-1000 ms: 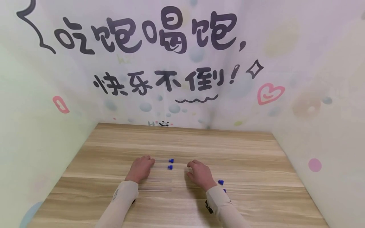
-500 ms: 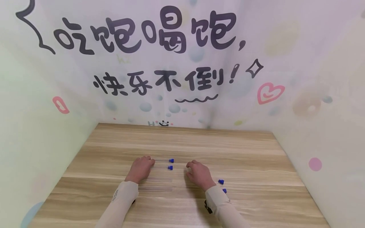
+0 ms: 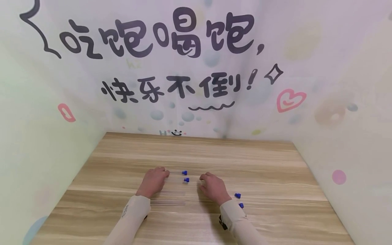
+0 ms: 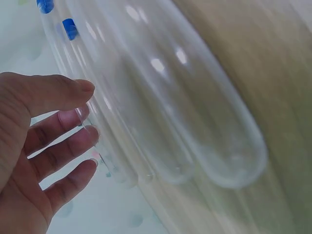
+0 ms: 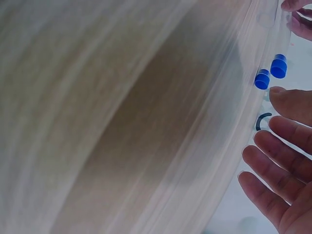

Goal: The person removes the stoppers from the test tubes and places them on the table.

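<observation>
My left hand (image 3: 154,181) is at the left end of two clear test tubes with blue caps on their right ends. Its thumb and fingers pinch a capped tube (image 4: 103,100); which of the two I cannot tell for certain. The far cap (image 3: 184,173) and the near cap (image 3: 186,180) lie almost in line. Two uncapped clear tubes lie nearer me, their rounded closed ends large in the left wrist view, one tube (image 4: 219,126) foremost. My right hand (image 3: 215,188) rests over the table to the right of the caps, fingers apart and holding nothing.
Two loose blue caps, a far one (image 3: 237,195) and a near one (image 3: 241,205), lie on the table right of my right forearm. The wood-grain table (image 3: 245,156) meets a printed wall (image 3: 239,122) at the back and pale walls at both sides.
The left hand has shifted slightly right, and the nearer capped tube has slid right with it. The far capped tube and the right hand have hardly moved.
</observation>
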Available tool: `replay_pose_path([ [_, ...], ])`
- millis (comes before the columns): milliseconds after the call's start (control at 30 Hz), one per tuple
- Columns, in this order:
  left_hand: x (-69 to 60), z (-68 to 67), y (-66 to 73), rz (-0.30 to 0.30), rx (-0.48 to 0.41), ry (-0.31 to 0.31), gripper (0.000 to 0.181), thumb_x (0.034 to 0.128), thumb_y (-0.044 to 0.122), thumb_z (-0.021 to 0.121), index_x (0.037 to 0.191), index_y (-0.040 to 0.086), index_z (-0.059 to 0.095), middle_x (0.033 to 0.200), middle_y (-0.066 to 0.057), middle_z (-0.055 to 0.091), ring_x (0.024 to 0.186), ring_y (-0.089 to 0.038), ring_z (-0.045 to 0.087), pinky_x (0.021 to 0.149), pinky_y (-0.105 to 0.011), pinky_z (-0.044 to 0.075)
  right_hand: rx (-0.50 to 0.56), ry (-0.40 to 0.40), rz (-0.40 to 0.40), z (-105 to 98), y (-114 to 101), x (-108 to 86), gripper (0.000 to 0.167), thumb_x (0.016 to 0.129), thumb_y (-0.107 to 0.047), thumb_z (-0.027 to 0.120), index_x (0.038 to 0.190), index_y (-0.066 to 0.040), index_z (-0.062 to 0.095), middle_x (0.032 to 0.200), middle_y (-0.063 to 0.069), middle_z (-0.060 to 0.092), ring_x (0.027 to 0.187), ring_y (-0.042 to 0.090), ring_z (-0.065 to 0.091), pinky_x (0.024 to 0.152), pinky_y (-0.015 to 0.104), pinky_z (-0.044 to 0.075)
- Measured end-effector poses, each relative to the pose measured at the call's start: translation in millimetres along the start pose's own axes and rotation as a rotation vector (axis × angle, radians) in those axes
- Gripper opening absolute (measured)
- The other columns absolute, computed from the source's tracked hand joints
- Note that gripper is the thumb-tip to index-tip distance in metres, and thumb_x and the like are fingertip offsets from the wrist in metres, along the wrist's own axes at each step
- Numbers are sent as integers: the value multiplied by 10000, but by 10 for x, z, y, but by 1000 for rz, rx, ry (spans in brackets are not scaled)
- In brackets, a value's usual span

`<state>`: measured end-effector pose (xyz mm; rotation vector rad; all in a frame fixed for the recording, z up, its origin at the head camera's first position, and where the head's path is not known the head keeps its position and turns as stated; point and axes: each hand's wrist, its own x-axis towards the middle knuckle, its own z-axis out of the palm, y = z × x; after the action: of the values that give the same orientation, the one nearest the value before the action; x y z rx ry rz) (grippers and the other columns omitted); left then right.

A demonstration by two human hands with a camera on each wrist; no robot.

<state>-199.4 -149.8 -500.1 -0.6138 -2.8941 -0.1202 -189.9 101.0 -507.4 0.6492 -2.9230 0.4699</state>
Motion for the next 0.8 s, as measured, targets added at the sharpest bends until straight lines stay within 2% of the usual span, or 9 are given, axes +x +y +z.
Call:
replay_pose_path([
  [467,51,-134,180,33,-9,12,161,787,15,710,892,131,675,863,-22,658,809,-208,633,686,-370,531,3,37,-2,-53,3,5,278,811,-195,745,1052,-87,660,978,54,679,808,184,665,650,311,546],
  [800,73,-162,278,71,37,36,156,796,45,719,918,137,688,876,-4,672,823,-174,637,702,-330,533,3,79,-31,-113,-34,5,336,818,-217,743,1109,-89,633,1017,63,679,826,191,668,638,318,545],
])
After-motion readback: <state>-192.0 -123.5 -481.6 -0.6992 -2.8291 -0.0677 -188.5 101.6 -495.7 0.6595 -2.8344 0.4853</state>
